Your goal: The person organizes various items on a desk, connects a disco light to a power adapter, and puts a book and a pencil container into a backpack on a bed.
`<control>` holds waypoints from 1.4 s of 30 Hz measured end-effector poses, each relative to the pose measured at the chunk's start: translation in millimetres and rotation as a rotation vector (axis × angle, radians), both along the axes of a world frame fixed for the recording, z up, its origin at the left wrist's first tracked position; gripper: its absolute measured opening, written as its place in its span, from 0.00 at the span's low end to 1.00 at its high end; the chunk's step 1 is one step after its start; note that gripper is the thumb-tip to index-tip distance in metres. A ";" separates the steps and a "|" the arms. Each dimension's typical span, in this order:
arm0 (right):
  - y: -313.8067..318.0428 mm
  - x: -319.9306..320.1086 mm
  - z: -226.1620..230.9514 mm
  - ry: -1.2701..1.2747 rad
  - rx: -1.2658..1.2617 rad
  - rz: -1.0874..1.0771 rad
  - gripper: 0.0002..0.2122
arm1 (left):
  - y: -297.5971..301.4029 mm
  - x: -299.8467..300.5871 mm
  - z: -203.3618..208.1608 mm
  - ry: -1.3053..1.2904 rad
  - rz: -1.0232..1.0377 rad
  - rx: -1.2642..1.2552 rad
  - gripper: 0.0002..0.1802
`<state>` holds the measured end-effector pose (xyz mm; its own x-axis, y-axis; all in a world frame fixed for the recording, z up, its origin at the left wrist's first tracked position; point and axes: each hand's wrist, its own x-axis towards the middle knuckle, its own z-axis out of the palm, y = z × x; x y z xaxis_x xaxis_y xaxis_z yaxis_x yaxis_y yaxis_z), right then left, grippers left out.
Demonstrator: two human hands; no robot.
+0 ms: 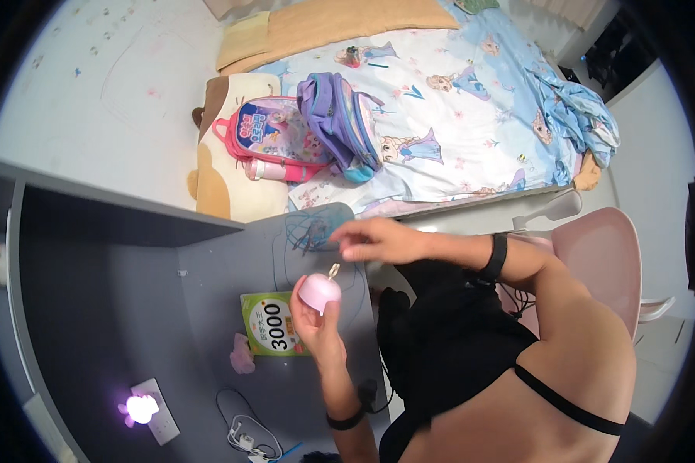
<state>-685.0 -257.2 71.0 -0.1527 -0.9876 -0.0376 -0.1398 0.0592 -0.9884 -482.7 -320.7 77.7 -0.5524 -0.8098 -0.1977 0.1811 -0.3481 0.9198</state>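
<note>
My left hand [316, 332] is closed around a smooth pink dome-shaped thing [321, 291] with a small gold-coloured piece standing on its top. It holds this above the grey desk [208, 270], beside a green and white book [274, 324] whose right part is hidden by the hand. My right hand [378, 240] hovers a little above and to the right of the pink thing, fingers bent and apart, with nothing visible in them. Nearest to its fingertips is a blue patch with dark tangled shapes [313, 235] at the desk's far corner; I cannot tell what they are.
A crumpled pink item [242, 355] lies left of the book. Cables [247, 432] lie near a lit night light [140, 409] on a socket strip. Beyond the desk, a bed [455, 100] holds a purple backpack [336, 119] and a pink bag [274, 135]. A pink chair [602, 255] stands at right.
</note>
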 end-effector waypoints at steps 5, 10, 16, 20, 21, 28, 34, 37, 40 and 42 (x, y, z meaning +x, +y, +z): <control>4.5 -111.1 -56.8 0.069 0.095 -0.299 0.11 | -13.0 -52.2 7.1 -0.037 -0.021 0.042 0.32; 23.1 -223.3 -151.0 0.348 0.299 -0.379 0.08 | -25.7 -143.1 -0.9 -0.101 -0.147 0.076 0.33; 24.4 -231.5 -313.4 0.431 0.574 0.014 0.11 | -39.5 -245.5 -48.6 -0.237 -0.254 0.263 0.33; -8.6 -189.6 -330.4 0.818 0.381 0.197 0.26 | -42.4 -261.2 -67.0 -0.400 -0.238 0.256 0.33; -12.4 -186.6 -344.1 0.864 0.370 0.152 0.25 | -44.9 -263.4 -70.9 -0.439 -0.236 0.280 0.33; -28.7 -193.7 -406.8 0.808 0.311 0.123 0.12 | -43.3 -258.6 -96.5 -0.491 -0.212 0.275 0.33; -14.1 -155.7 -403.9 0.585 0.570 0.255 0.11 | -28.7 -234.0 -99.1 -0.439 -0.248 0.260 0.32; -19.3 -130.8 -387.0 0.506 0.564 0.241 0.09 | -22.2 -216.1 -104.6 -0.517 -0.273 0.271 0.33; -18.7 -124.6 -401.0 0.439 0.623 0.060 0.05 | -20.9 -204.1 -104.2 -0.571 -0.289 0.289 0.32; -23.7 -114.4 -425.2 0.505 0.628 0.077 0.06 | -20.6 -208.5 -102.9 -0.582 -0.286 0.306 0.33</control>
<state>-799.5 -280.9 -354.3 -0.2317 -0.8137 -0.5332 -0.5869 0.5540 -0.5905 -691.1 -341.3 -25.2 -0.4707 -0.5099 -0.7200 -0.4462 -0.5664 0.6929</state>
